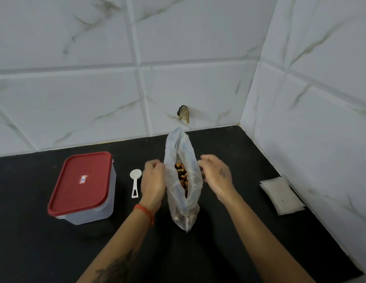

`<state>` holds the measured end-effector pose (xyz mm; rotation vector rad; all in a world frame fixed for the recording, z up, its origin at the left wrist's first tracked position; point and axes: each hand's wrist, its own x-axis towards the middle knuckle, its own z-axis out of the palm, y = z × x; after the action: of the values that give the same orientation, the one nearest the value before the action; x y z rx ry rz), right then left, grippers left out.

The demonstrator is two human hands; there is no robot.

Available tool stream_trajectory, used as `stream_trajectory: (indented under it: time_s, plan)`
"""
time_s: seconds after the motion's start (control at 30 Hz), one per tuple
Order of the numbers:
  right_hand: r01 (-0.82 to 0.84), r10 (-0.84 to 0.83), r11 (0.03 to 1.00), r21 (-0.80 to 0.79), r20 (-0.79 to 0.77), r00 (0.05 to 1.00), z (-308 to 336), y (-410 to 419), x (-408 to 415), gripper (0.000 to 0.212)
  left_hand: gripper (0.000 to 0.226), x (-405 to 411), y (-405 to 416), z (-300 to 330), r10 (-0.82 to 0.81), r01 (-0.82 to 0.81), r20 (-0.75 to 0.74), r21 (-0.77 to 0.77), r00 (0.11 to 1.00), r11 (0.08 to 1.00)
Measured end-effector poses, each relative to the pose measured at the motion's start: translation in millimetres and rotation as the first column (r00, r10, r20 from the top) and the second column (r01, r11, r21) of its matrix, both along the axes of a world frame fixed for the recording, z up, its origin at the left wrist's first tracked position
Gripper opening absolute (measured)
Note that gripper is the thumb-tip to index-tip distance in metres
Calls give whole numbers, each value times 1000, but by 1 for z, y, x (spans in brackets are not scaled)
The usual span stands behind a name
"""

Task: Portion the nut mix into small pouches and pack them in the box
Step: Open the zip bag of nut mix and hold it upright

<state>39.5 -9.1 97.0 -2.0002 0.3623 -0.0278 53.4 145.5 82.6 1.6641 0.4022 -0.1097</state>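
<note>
Standing upright mid-table: a thin translucent plastic bag point(183, 180) of brown mixed nuts point(181, 174), mouth pulled open, left hand point(153, 180) pinching its left rim in a curled grip, right hand point(217, 174) pinching the right rim. Just left, a small white plastic scoop point(135, 182) flat on the black table point(239, 231); further left, a clear rectangular box point(84, 186) shut under a red lid, contents unseen. Well right, by the tiled wall, a stack of flat whitish pouches point(281, 195).
</note>
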Motion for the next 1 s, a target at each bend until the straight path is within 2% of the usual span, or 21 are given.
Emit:
stream_trajectory:
  time_s: [0.07, 0.13, 0.17, 0.2, 0.27, 0.33, 0.37, 0.4, 0.43, 0.5, 0.57, 0.6, 0.67, 0.73, 0.8, 0.83, 0.87, 0.9, 0.93, 0.97, 1.0]
  plan:
    - [-58, 67, 988, -144, 56, 996, 6, 6, 16, 39, 36, 14, -5, 11, -50, 23, 141, 190, 989, 982]
    - [-138, 162, 940, -312, 51, 985, 9, 17, 33, 30, 33, 30, -13, 19, -182, 102, 193, 363, 964, 926]
    - [-155, 177, 936, -317, 42, 983, 10, 22, 40, 25, 28, 38, -16, 20, -223, 129, 185, 418, 957, 899]
    - [-145, 154, 960, -241, 21, 988, 11, 24, 46, 23, 25, 45, -18, 21, -230, 138, 173, 425, 958, 894]
    - [-24, 42, 985, 169, -102, 994, 13, 21, 53, 20, 25, 57, -17, 22, -180, 147, 109, 257, 978, 955]
    - [151, 4, 813, 562, -266, 964, 14, 10, 55, 18, 21, 63, -12, 26, -164, 160, -32, -103, 986, 982]
    - [195, 14, 746, 637, -307, 952, 11, 6, 55, 18, 18, 64, -8, 25, -173, 139, -109, -267, 979, 954]
    - [219, 16, 741, 634, -343, 939, 6, 3, 55, 19, 15, 64, -6, 22, -179, 119, -166, -321, 970, 940]
    - [218, 9, 793, 569, -369, 929, 2, 2, 55, 22, 12, 67, -5, 16, -173, 118, -187, -272, 967, 955]
    - [126, -50, 963, 238, -302, 952, -5, 6, 56, 32, 10, 69, -4, 5, -149, 154, -78, 65, 986, 986]
    - [-10, 7, 994, -112, -30, 1000, -5, 10, 61, 44, 30, 69, -7, 3, -172, 126, 120, 323, 978, 938]
    - [-55, 66, 984, -167, 63, 996, -1, 12, 65, 50, 37, 71, -10, 6, -206, 118, 192, 388, 960, 914]
    - [-123, 145, 972, -200, 100, 984, 2, 18, 76, 49, 42, 76, -17, 11, -306, 156, 248, 484, 919, 861]
    - [-157, 178, 958, -239, 67, 982, 5, 24, 84, 32, 41, 81, -22, 12, -397, 185, 230, 611, 889, 770]
    - [-114, 117, 986, -120, 15, 993, 5, 22, 91, 24, 31, 86, -21, 15, -415, 155, 242, 676, 877, 721]
    - [-75, 77, 997, 27, -56, 995, 5, 18, 94, 22, 25, 89, -18, 17, -407, 152, 237, 675, 882, 722]
    - [-42, 78, 974, 224, -156, 985, 6, 13, 96, 21, 22, 94, -13, 19, -389, 189, 192, 633, 901, 750]
    - [-2, 115, 903, 430, -236, 965, 7, 8, 96, 21, 21, 100, -9, 21, -346, 235, 132, 512, 929, 826]
    - [47, 130, 830, 556, -276, 952, 7, 5, 97, 21, 20, 105, -6, 26, -300, 276, 31, 316, 953, 908]
    - [72, 115, 811, 581, -279, 953, 5, 4, 99, 20, 19, 107, -5, 30, -277, 286, -94, 97, 956, 953]
    - [37, 92, 868, 494, -234, 968, 4, 4, 98, 19, 19, 106, -4, 33, -285, 277, -215, -67, 934, 959]
